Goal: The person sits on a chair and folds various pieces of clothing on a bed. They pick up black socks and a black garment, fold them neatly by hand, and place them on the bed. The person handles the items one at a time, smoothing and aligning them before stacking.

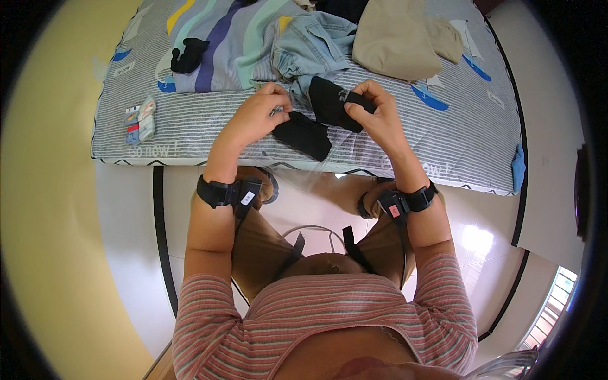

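Two black socks in play: left hand [258, 116] pinched shut on one black sock [304, 135], right hand [379, 114] clamped on the other sock [330, 101], both over the mattress's [190, 136] near edge. A third black sock [188, 56] lies further back; one jeans pile [313, 44], one khaki garment [396, 38]. Glossy white tile floor [487, 247], yellow wall [50, 209].

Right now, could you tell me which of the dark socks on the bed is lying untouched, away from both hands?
The black sock at the far left, resting on the striped garment. The other two are pinched by the left hand and right hand.
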`<state>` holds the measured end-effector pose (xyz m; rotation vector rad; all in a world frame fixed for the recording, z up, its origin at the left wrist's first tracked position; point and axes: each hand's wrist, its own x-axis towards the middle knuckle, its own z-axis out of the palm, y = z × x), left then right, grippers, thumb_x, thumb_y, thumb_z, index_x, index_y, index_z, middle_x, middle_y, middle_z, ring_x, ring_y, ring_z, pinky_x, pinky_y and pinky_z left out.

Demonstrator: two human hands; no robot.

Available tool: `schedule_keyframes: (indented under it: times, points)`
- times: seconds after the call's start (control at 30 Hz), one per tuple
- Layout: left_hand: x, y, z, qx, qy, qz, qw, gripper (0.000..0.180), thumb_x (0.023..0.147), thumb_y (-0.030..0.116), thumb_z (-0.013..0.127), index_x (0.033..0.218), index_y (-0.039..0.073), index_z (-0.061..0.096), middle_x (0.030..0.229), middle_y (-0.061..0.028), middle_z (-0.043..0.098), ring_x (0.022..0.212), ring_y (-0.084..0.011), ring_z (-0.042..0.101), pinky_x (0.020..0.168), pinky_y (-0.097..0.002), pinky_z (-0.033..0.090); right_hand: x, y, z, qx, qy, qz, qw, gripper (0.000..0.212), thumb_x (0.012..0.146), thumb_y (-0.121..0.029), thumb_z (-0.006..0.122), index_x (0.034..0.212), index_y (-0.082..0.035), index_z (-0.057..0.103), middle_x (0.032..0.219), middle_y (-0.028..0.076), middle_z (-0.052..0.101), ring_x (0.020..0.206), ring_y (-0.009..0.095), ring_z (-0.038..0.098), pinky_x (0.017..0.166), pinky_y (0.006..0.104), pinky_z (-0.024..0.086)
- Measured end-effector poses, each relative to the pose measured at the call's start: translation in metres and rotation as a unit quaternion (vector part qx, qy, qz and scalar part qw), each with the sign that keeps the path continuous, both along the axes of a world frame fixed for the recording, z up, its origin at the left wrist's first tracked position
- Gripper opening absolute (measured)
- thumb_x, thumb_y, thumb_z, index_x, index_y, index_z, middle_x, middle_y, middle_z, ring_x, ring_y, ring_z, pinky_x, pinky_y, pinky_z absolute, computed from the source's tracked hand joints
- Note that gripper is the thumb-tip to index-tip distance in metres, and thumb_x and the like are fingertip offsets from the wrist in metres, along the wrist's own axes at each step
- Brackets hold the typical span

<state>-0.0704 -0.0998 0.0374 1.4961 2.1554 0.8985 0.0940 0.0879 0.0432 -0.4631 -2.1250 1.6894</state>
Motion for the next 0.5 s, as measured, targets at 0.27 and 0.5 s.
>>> schedule_keyframes:
  times: [0.27,0.5]
  points:
    - [-0.021,-0.015,-0.002,-0.029,-0.063,-0.07,0.995,0.011,0.07,0.003,0.066,0.078,0.002,0.058,0.122,-0.0118,0.043,0.115,-0.0274,0.043,0.095,-0.0355,0.036,-0.007,-0.025,-0.01,0.459,0.164,0.127,0.864,0.023,0.06,-0.002,0.066,0.08,-0.004,0.056,0.094,0.009,0.06,0.087,0.028,0.055,0.075,0.0372,0.045]
    - [-0.024,-0.02,0.0,-0.014,-0.15,-0.095,0.984,0.012,0.071,0.002,0.065,0.077,0.002,0.056,0.12,-0.0137,0.043,0.117,-0.0275,0.04,0.095,-0.035,0.035,-0.006,-0.026,-0.021,0.436,0.151,0.218,0.86,0.024,0.063,-0.001,0.062,0.087,-0.002,0.059,0.098,0.01,0.06,0.095,0.029,0.055,0.086,0.0403,0.042]
